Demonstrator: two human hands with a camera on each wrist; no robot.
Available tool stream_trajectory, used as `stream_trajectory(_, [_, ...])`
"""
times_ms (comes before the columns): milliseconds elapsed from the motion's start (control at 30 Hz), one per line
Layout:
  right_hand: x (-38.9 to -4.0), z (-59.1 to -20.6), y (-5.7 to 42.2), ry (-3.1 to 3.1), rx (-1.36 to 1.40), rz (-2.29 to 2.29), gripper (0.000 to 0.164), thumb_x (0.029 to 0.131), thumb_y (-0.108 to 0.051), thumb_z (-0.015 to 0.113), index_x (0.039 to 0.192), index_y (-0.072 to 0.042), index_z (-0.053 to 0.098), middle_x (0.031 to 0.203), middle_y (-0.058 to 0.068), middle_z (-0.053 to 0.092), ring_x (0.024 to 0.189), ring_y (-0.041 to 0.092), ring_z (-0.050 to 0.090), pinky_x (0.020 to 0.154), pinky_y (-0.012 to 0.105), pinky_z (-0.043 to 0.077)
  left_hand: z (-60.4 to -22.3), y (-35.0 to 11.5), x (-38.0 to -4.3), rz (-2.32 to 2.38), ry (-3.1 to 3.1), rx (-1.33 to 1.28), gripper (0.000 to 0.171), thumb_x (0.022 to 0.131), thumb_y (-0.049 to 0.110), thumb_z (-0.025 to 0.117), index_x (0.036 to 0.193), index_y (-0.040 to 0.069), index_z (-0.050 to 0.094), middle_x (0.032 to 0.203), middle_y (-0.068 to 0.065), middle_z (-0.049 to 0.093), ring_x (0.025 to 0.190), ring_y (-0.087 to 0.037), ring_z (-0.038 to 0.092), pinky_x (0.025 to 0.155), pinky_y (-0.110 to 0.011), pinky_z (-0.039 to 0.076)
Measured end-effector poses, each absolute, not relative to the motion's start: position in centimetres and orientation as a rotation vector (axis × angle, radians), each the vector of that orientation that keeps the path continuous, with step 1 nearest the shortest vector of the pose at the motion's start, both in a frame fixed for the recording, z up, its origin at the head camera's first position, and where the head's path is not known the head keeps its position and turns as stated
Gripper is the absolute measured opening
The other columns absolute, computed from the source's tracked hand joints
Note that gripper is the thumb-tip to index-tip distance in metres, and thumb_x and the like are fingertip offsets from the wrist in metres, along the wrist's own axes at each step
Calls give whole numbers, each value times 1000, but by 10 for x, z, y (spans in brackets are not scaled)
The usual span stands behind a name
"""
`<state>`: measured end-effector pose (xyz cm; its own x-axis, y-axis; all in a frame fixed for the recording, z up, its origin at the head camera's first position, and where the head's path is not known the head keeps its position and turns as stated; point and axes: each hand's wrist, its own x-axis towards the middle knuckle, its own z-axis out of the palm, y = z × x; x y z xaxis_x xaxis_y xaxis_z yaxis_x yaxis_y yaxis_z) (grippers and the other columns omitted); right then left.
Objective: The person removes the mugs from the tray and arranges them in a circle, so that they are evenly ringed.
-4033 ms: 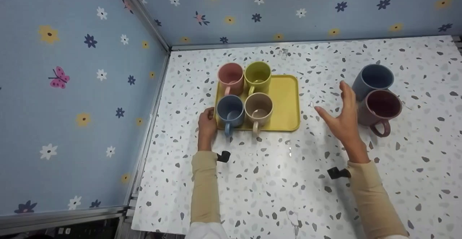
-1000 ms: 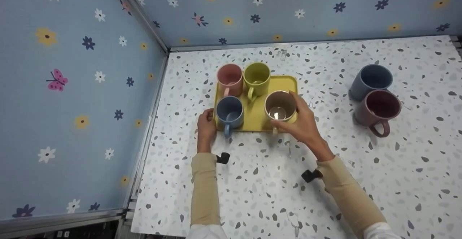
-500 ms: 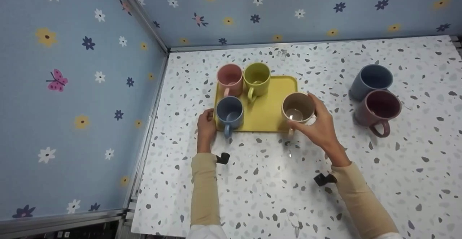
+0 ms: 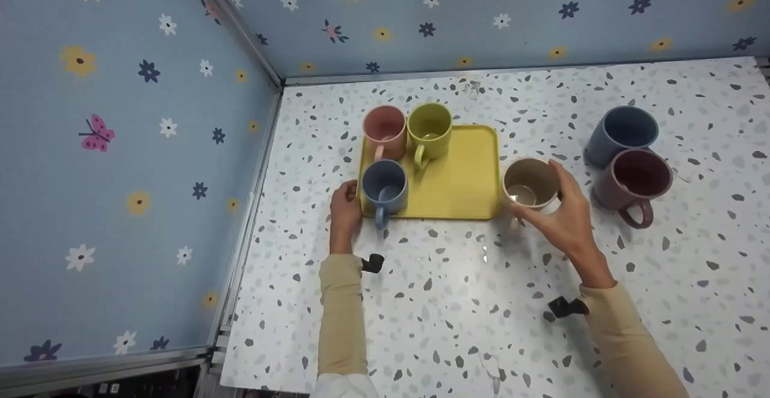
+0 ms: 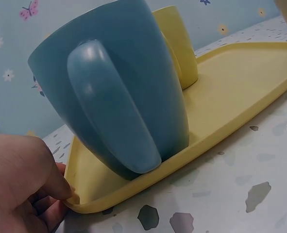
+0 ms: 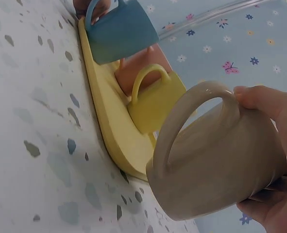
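Note:
My right hand (image 4: pixel 562 214) grips a beige mug (image 6: pixel 221 160) by its body, thumb near the handle. This mug is lifted above the table just past the right rim of the yellow tray (image 4: pixel 469 181). At the tray's near left corner, my left hand (image 4: pixel 345 208) pinches the rim with curled fingers (image 5: pixel 56 182). On the tray's left half stand a blue mug (image 4: pixel 384 189) in front, a pink mug (image 4: pixel 392 143) behind it, and a yellow-green mug (image 4: pixel 436 145) beside the pink one. Their handles point toward the front.
Farther right stand a darker blue mug (image 4: pixel 604 142) and a maroon mug (image 4: pixel 622 190), close together. The speckled white table (image 4: pixel 445 314) is bounded by a flowered back panel (image 4: pixel 409 1) and a flowered left panel (image 4: pixel 138 163).
My right hand took hold of the beige mug on the tray and carried it right, past the rim. My left hand stayed at the tray corner, and the other mugs stayed put.

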<state>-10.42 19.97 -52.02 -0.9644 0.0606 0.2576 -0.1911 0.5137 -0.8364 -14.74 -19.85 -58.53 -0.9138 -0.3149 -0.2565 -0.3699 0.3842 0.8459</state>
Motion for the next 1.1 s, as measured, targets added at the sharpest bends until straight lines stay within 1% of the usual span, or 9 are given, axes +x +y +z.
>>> stream_trajectory(300, [-96,-522,215,-2494,61,1422,99,58,-28,92,142,-11,44,136,10,52,122,27,50,100,49,44,-585,-199,-147,1563,2579,-651,41,91,-1,41,129,2,55,117,-16,57,108,-26,54,96,-36,44])
stream_trajectory(367, [-94,-523,219,-2499,44,1413,99,58,-28,92,142,-11,43,136,10,52,122,27,50,100,49,44,-586,-199,-147,1555,2580,-651,41,91,-1,41,130,2,54,118,-16,57,109,-26,54,97,-36,44])
stream_trajectory(600, [-85,-525,231,-2515,-28,1395,104,58,-25,92,145,-7,38,143,16,45,128,32,47,104,49,41,-589,-201,-147,1545,2565,-655,41,92,0,41,131,5,54,120,-14,56,110,-25,53,98,-36,43])
stream_trajectory(667, [-83,-526,235,-2511,-53,1391,105,57,-24,92,146,-9,38,143,16,45,127,32,47,103,48,41,-589,-201,-147,1541,2567,-655,41,92,1,41,131,5,54,120,-14,56,110,-25,53,97,-36,43])
stream_trajectory(767, [-80,-526,240,-2505,-102,1372,104,56,-26,93,145,-15,40,140,13,49,125,28,49,103,46,43,-589,-201,-147,1549,2586,-641,41,91,0,41,130,4,54,117,-15,57,108,-25,53,96,-36,43])
stream_trajectory(833, [-78,-527,244,-2498,-127,1355,103,56,-26,93,144,-18,42,138,11,50,123,26,50,102,44,44,-588,-201,-147,1573,2593,-630,42,90,-2,41,129,3,55,116,-16,57,106,-26,54,95,-36,44])
stream_trajectory(933, [-75,-528,249,-2482,-157,1342,103,55,-24,93,144,-14,43,140,11,50,125,26,49,102,43,44,-587,-200,-147,1606,2587,-626,42,89,-3,41,128,1,55,115,-17,58,105,-26,54,94,-35,45])
stream_trajectory(1033, [-72,-528,254,-2468,-182,1348,103,56,-22,93,144,-8,42,142,13,47,127,27,47,103,47,42,-586,-199,-147,1621,2565,-633,41,90,-1,42,128,1,55,116,-16,58,106,-26,54,94,-35,45])
stream_trajectory(1100, [-70,-528,256,-2468,-202,1355,103,56,-22,93,144,-9,41,143,12,47,127,27,46,104,49,41,-586,-199,-147,1614,2559,-640,41,90,0,42,129,2,55,117,-16,57,107,-25,54,95,-35,44])
